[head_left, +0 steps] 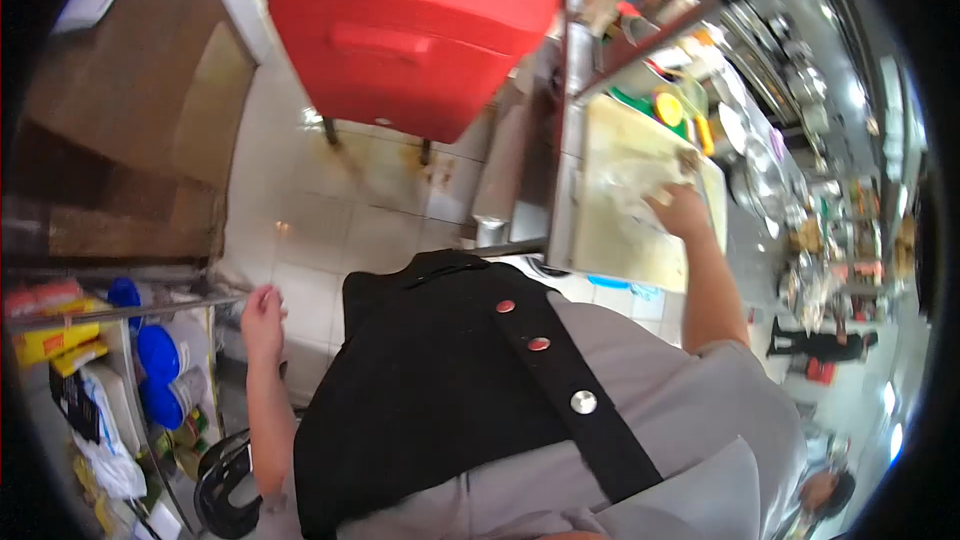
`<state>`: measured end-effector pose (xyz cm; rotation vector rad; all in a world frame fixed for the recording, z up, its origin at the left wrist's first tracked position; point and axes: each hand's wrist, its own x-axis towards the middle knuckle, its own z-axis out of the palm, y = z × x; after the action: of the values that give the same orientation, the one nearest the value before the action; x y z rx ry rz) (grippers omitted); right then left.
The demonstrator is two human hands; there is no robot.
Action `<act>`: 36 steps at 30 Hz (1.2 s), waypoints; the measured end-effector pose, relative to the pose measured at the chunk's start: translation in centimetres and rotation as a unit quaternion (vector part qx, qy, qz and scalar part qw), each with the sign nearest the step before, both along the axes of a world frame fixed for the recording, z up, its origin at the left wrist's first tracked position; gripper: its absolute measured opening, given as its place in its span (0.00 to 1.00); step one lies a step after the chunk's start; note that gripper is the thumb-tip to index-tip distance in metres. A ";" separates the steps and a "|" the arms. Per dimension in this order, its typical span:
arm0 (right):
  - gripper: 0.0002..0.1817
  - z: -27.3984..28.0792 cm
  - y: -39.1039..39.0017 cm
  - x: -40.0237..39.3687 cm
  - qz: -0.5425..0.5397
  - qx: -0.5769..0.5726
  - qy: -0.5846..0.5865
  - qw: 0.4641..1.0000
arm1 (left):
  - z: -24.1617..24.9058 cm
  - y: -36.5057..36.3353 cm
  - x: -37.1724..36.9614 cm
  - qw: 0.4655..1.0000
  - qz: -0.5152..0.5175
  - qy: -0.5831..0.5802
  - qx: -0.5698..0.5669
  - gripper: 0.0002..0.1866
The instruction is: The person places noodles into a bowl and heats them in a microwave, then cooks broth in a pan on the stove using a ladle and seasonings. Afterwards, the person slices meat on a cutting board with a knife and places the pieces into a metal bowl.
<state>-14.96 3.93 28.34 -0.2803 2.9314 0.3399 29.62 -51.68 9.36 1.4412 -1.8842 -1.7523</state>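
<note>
My right hand (682, 210) is over a pale cutting board (625, 240), its fingers closed on a crumpled clear plastic bag (640, 180). A small brownish item (688, 160) lies just beyond the fingertips; its kind is too blurred to make out. My left hand (264, 322) hangs out to the left with its fingers curled in, and nothing shows in it. It is close to the end of a metal shelf edge (150, 308).
A large red box (400, 40) stands on legs on the tiled floor (380, 230) ahead. Blue-lidded tubs (165, 375) fill a shelf at left. Metal bowls (765, 185) and a yellow-handled tool (705, 135) sit beyond the board. Another person (825, 345) stands far right.
</note>
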 end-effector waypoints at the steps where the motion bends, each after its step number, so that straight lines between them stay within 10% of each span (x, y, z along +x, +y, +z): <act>1: 0.34 1.7 -1.3 -1.4 -0.008 0.116 -0.045 0.992 | 1.2 -0.8 -2.0 1.000 -0.012 0.009 -0.018 0.19; 4: 0.31 8.7 -9.7 -2.3 0.013 0.073 0.017 0.997 | 5.3 -4.2 -10.1 0.991 -0.067 0.077 -0.084 0.20; 8: 0.17 10.5 -24.1 -1.4 0.225 -0.437 -0.036 0.870 | 9.1 -9.7 -19.8 0.970 -0.162 0.090 -0.159 0.21; 14: 0.07 6.9 -37.9 -9.5 0.260 -0.542 0.010 0.799 | 11.9 -18.8 -22.9 0.968 -0.213 -0.012 -0.133 0.22; 25: 0.17 5.2 -63.2 -36.9 0.341 -0.341 0.191 0.855 | 7.2 -44.0 -19.6 0.989 -0.056 -0.131 -0.040 0.18; 36: 0.21 0.4 -69.5 -44.0 0.139 -0.214 0.323 0.912 | 7.2 -64.6 -40.4 0.971 -0.218 -0.094 -0.018 0.18</act>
<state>-58.93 -65.58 28.78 -0.7851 3.6024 -0.2456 -10.82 -116.26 16.55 1.2918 -2.4730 -1.7902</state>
